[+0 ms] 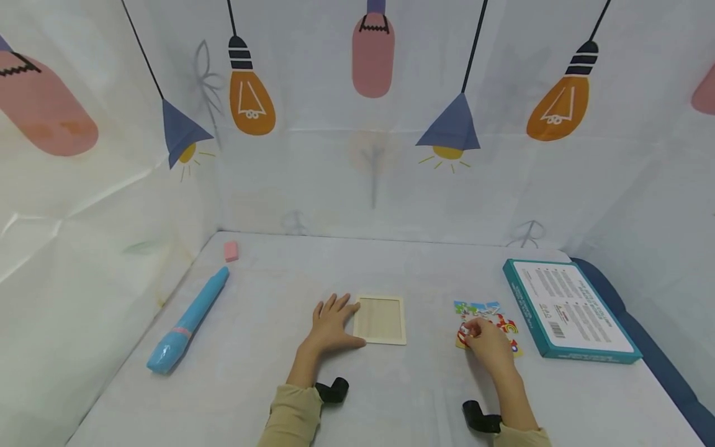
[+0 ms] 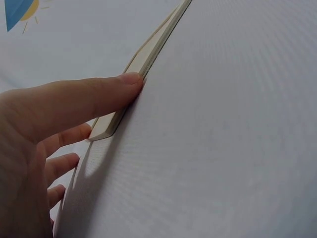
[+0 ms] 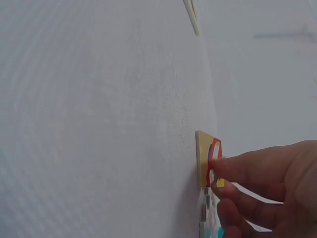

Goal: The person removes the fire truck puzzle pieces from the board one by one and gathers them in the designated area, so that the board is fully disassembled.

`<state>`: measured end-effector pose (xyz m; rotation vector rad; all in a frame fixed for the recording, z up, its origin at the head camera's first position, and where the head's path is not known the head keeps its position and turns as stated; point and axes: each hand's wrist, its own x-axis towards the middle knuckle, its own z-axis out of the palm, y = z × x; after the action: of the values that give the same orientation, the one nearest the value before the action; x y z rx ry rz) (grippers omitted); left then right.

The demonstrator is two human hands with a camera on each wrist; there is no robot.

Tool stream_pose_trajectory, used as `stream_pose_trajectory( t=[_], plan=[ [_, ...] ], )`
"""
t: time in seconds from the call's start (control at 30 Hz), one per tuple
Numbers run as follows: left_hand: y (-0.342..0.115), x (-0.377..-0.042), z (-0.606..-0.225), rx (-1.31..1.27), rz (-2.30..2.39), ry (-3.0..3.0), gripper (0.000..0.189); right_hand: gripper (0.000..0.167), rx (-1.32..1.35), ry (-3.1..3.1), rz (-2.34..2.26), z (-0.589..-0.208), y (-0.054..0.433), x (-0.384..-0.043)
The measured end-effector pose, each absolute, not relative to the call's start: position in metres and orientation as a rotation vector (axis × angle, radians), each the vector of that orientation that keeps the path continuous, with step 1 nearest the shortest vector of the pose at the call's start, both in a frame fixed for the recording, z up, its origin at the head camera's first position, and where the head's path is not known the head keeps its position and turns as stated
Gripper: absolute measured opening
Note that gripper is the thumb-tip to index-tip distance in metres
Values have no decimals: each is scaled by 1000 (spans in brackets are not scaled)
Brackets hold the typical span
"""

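Observation:
A shallow wooden puzzle tray point(image 1: 380, 320) with a raised rim lies flat in the middle of the table. My left hand point(image 1: 331, 325) is spread along its left side, thumb on the near edge and index finger by the far left corner. To the right, colourful puzzle pieces point(image 1: 507, 325) lie grouped together. Over them, my right hand point(image 1: 491, 349) pinches a puzzle piece point(image 3: 202, 161), yellow and red, between thumb and fingertips. In the right wrist view this piece is raised beside other pieces, and the fingers hide part of it.
A teal and white box point(image 1: 575, 307) lies at the right, beyond the pieces. At the left are a blue, long, tapered object point(image 1: 190, 320) and a small pink block point(image 1: 231, 251). Printed white sheeting point(image 1: 335, 174) hangs behind the table.

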<state>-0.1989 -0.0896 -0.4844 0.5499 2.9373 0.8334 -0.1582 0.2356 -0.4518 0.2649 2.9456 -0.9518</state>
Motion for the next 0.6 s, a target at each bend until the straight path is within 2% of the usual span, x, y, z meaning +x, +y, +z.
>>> stream_pose_trajectory(
  t=[0.23, 0.6],
  plan=[
    [-88, -199, -483, 537, 811, 2938, 82, 20, 269, 2967, -851, -451, 235, -160],
    [-87, -200, -482, 557, 809, 2940, 82, 14, 374, 3021, -647, -444, 231, -158]
  ],
)
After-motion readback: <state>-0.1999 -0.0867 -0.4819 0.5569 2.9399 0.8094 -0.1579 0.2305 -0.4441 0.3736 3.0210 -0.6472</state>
